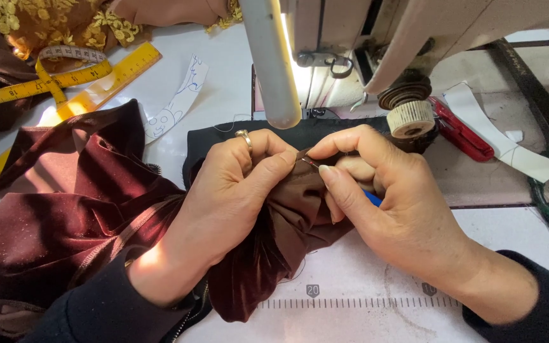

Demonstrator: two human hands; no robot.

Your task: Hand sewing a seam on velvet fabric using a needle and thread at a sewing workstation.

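So, closest to the camera: two dark sleeves point(90, 311) coming in from the bottom corners, and btw a printed ruler strip point(357, 302) runs along the white table point(363, 267) edge between them. Left hand point(223, 203), w/ a gold ring point(244, 135) on one finger, is clenched on a bunched-up fold of maroon velvet cloth point(65, 216), thumb and forefinger pinching the top of the fold. Right hand point(382, 203) is right up against it, fingertips touching the same fold, pinching a small metal-tipped tool point(310, 161) w/ a blue handle point(373, 198) that peeks out under the palm. Tip sits right at the pinched spot on the cloth; can't tell exactly what kind of tool it is, too little showing.

Rest of the velvet spills off to the left in a big heap, w/ a stitched edge showing. Under the hands there's a strip of black fabric point(300, 132) lying flat.

Further back: white tube point(271, 63) hanging down just above the hands, sewing machine point(427, 32) behind it, w/ a ribbed knob point(411, 119) and a red tool point(462, 133) just beside that. White paper strip point(503, 136) to the right. Back left: yellow ruler point(106, 82), yellow tape measure point(30, 86), a paper pattern piece point(176, 101), and gold embroidered fabric point(52, 22) in the far corner.
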